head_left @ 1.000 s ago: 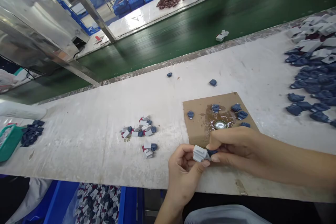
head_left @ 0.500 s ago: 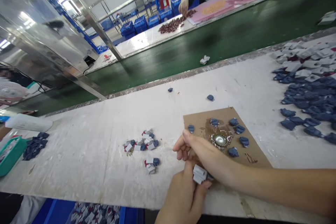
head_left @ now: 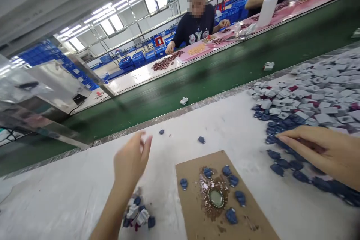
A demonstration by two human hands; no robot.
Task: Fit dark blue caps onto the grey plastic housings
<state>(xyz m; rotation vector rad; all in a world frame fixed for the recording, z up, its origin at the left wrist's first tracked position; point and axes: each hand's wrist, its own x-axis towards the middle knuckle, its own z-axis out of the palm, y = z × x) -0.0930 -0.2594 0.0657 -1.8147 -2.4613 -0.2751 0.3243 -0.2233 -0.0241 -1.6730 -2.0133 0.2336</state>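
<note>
The left hand (head_left: 129,159) is hovering above the white table (head_left: 67,198), to the left of the cardboard sheet (head_left: 194,210). Its thumb and forefinger are standing apart, part-way open, and nothing is showing between them; the fingertips are appearing blurred. A small heap (head_left: 142,216) of mixed white, blue and red pieces is lying on the table just beside the left forearm.

The right hand (head_left: 323,153) is positioning its fingertips at the blue pieces (head_left: 300,176) on the right side of the table. Thumb and forefinger are standing close together; it is not possible to tell whether they are gripping a piece. Beyond this hand, a broad pile of white pieces (head_left: 329,110) is adjoining the blue ones.

Six blue pieces are lying on the cardboard sheet, spaced around a wet patch (head_left: 215,213). A round cap (head_left: 216,198) is resting within the patch. Two single blue pieces are lying between the sheet and the green belt (head_left: 140,103). Across the belt, a co-worker (head_left: 194,26) is sitting or standing, one hand touching dark red pieces (head_left: 165,62).
</note>
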